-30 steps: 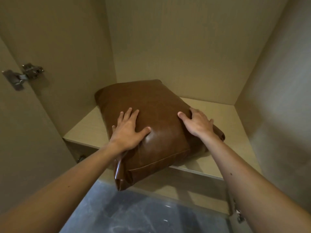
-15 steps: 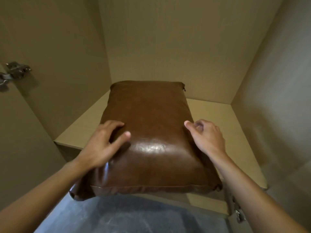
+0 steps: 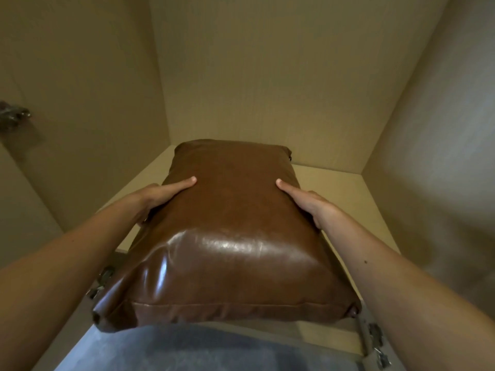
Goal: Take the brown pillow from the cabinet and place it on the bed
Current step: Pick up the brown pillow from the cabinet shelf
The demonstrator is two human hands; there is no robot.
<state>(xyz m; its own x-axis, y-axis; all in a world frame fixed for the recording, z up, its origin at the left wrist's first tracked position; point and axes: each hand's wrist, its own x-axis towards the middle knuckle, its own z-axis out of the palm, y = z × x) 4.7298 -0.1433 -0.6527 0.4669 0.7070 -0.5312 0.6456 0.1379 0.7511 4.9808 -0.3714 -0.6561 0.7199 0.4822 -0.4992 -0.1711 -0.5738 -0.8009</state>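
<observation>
A shiny brown leather pillow lies lengthwise on the beige cabinet shelf, its near end jutting out past the shelf's front edge toward me. My left hand grips the pillow's left side, thumb on top and fingers tucked underneath. My right hand holds the right side the same way. The fingers under the pillow are hidden. No bed is in view.
Beige cabinet walls enclose the shelf on the left, back and right. A metal hinge sits on the left wall, another at the lower right. Grey marbled floor shows below the pillow.
Both hands have slid from the pillow's top to its two sides and taken hold. The pillow has turned straight and come further out of the shelf toward me.
</observation>
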